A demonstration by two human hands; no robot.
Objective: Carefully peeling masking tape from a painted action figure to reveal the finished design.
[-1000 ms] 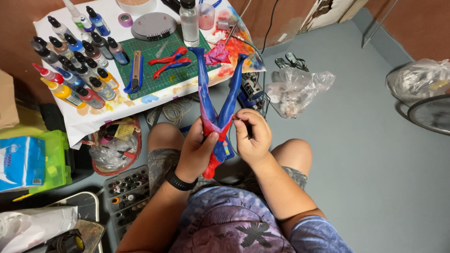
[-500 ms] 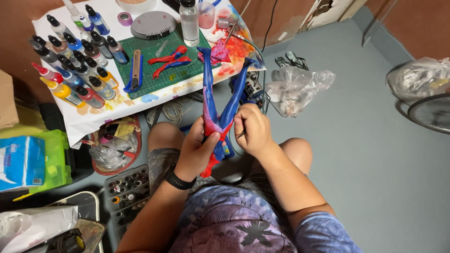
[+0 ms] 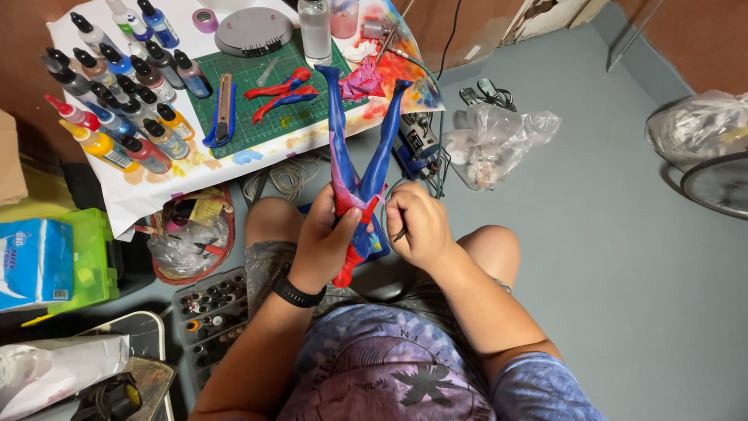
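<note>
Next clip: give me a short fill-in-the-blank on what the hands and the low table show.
1. The left hand grips a red and blue figure whose legs point ____ from the person.
2. The right hand pinches a thin ____ beside the figure.
3. The two loose figure arms lie on the ____ cutting mat.
4. A black ____ sits on the left wrist.

Missing words: away; tool; green; band

One blue-and-red figure (image 3: 354, 171), two loose arms (image 3: 280, 87), one green cutting mat (image 3: 257, 117), one utility knife (image 3: 224, 109).
</note>
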